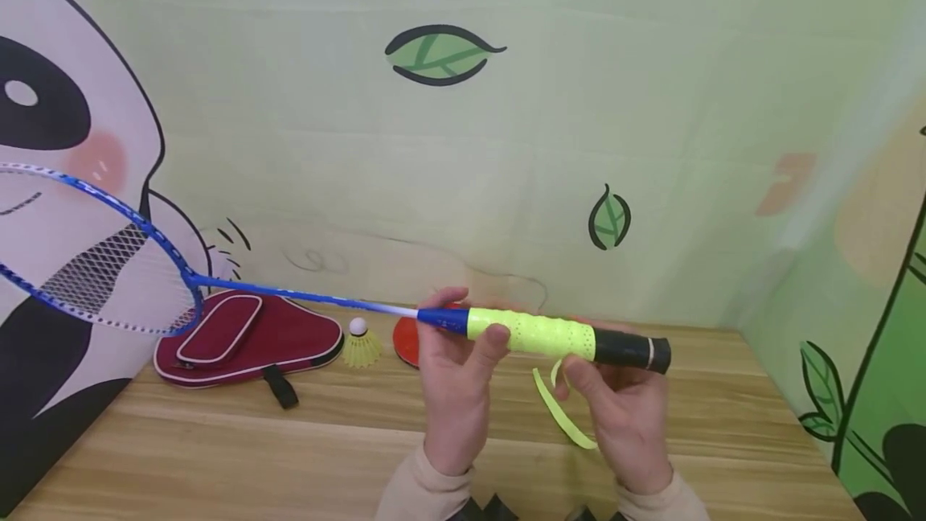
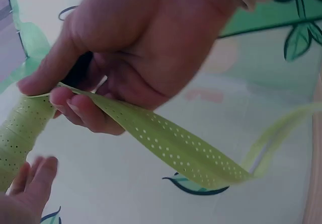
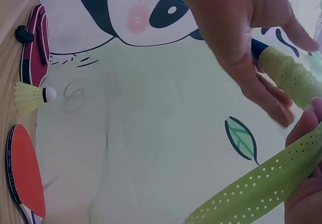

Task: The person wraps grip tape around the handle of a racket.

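Note:
A blue badminton racket (image 1: pixel 304 296) hangs over the table, its head at the left. Yellow-green perforated grip tape (image 1: pixel 531 332) wraps the upper handle; the lower handle (image 1: pixel 622 348) is bare and black. The left hand (image 1: pixel 459 380) supports the racket near its blue cone (image 1: pixel 444 319), thumb along the wrapped part, fingers behind. In the right wrist view that left hand (image 3: pixel 246 38) has its fingers straight. My right hand (image 1: pixel 629 408) pinches the tape between thumb and fingers where it leaves the handle. From there the loose tape (image 2: pixel 186 151) trails away, slightly twisted.
On the wooden table (image 1: pixel 289 441) lie a dark red zipped racket case (image 1: pixel 289 336), a yellow shuttlecock (image 1: pixel 361 348) and a red table tennis bat (image 3: pixel 27 168). Behind them stands a pale green backdrop (image 1: pixel 506 183) printed with leaves and a panda.

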### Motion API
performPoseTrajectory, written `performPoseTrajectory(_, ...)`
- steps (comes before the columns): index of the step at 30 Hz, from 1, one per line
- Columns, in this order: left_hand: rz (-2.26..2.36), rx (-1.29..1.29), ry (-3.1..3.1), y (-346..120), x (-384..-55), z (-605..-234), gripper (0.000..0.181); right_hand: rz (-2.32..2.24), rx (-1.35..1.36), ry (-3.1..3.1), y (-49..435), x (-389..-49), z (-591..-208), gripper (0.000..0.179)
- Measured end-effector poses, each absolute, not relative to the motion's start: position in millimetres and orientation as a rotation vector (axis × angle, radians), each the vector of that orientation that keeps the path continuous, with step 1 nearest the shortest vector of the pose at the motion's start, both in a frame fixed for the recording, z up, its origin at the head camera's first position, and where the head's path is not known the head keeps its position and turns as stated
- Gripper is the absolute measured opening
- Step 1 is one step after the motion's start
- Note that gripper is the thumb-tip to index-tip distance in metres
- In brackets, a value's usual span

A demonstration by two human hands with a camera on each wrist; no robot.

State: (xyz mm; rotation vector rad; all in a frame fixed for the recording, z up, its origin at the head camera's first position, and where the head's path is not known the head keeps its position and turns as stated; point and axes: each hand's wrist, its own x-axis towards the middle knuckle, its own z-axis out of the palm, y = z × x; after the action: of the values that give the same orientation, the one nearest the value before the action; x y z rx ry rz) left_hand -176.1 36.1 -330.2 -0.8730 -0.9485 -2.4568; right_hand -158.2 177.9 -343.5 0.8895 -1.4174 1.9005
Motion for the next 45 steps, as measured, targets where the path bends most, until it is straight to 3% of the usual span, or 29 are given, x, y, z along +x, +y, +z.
performPoseTrajectory(5,-2.498,-1.093,-0.859,35.6,-175.6,-328.4,0.057,1.911,0.846,-1.446,178.5,-157.1,-343.2,0.027)
performPoseTrajectory(18,-2.510,-0.868,-0.991,36.0,-173.6,-332.0,0.047,1.808,0.920,-1.479,183.3,-159.8,-343.0,0.035)
performPoseTrajectory(24,-2.494,-0.788,-1.024,36.7,-173.4,-331.7,0.049,1.897,0.918,-1.400,181.8,-159.3,-342.7,0.052)
performPoseTrajectory(31,-2.561,-0.937,-0.954,38.0,-171.3,-328.2,0.054,2.013,0.930,-1.264,181.7,-160.5,-343.1,0.027)
performPoseTrajectory(35,-2.503,-1.083,-0.941,38.4,-171.9,-327.4,0.058,2.017,0.891,-1.339,184.6,-158.7,-343.3,0.029)
performPoseTrajectory(40,-2.434,-1.023,-0.973,35.6,-172.9,-328.2,0.055,1.958,0.960,-1.463,189.7,-158.1,-342.3,0.039)
performPoseTrajectory(45,-2.470,-0.930,-0.996,33.3,-171.8,-327.4,0.051,1.908,1.028,-1.468,190.6,-160.4,-341.7,0.038)
